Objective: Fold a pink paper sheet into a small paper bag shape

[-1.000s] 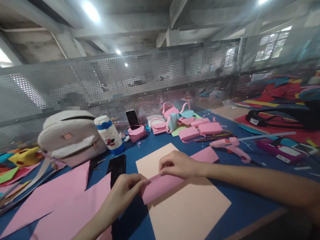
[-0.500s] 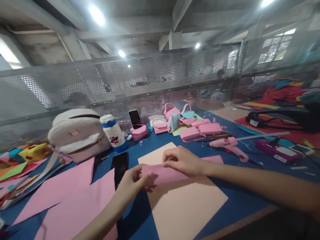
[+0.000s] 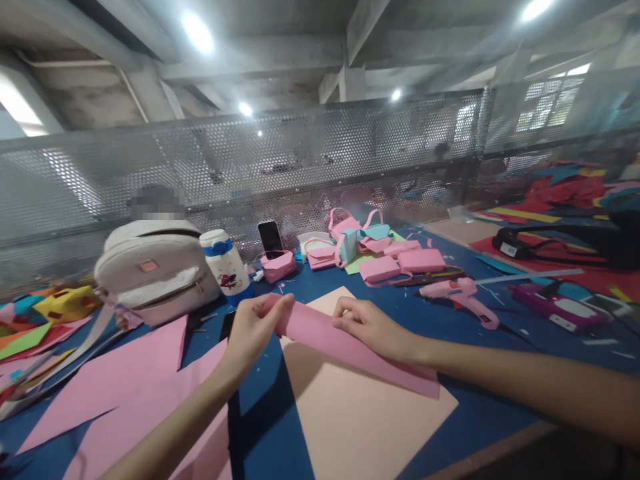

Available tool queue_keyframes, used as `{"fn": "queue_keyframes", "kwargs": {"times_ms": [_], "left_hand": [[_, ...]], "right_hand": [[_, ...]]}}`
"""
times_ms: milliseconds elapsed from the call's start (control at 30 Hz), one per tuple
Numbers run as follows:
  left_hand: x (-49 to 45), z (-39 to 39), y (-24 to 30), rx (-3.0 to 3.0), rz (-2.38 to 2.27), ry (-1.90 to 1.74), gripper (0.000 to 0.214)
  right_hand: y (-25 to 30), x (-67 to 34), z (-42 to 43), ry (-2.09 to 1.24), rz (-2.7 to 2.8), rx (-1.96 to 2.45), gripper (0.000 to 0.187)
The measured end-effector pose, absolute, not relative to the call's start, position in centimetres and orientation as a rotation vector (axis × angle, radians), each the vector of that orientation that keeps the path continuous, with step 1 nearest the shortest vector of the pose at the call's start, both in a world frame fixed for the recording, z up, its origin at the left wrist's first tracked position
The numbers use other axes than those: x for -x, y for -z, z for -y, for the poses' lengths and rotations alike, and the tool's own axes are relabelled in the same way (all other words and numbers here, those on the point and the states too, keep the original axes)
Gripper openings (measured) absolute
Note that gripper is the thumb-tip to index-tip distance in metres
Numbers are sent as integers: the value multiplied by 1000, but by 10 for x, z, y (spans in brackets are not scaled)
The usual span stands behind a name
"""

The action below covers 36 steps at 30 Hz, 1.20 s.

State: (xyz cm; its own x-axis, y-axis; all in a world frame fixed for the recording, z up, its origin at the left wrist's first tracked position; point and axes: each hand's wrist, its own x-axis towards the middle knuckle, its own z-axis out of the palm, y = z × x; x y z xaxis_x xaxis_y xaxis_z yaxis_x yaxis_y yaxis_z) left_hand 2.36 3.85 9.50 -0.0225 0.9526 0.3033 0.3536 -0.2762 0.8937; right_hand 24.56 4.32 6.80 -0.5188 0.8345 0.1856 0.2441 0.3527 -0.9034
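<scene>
Both my hands hold a long folded pink paper strip above a peach paper sheet on the blue table. My left hand pinches the strip's left end, raised off the table. My right hand pinches its upper edge near the middle. The strip's right end slopes down onto the peach sheet.
Large pink sheets lie at left, with a black phone mostly hidden behind my left hand. Behind stand a white bag, a bottle, a propped phone, several small pink paper bags and a pink glue gun. A perforated metal screen closes the back.
The strip was lying folded low over the peach sheet; both hands have lifted it, the left end rising up and left. The view shifted slightly.
</scene>
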Motion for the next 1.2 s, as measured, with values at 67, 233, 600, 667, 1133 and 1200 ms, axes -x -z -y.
{"fn": "queue_keyframes", "kwargs": {"times_ms": [67,233,600,667,1133,1200], "left_hand": [[-13,-42,-96,-1663,-1416,-1329,41],[7,-53,-89,-1692,-1497,-1189,44],[-14,-83,-49,-2390,-1396,-1070,30],[-30,-55,-40,-2843,-1159,-883,36],[-32,-41,-3,-3178,-841,-172,70],[-26,-48,-7,-3133,-884,-106,71]], "right_hand": [[-63,-254,-43,-1184,1961,963,20],[-54,-271,-38,-1369,2015,1088,17],[-40,-280,-54,-772,2540,1093,16],[-36,-281,-55,-666,2583,1060,15],[2,-272,-62,-217,2536,810,20],[2,-271,-63,-210,2547,824,21]]}}
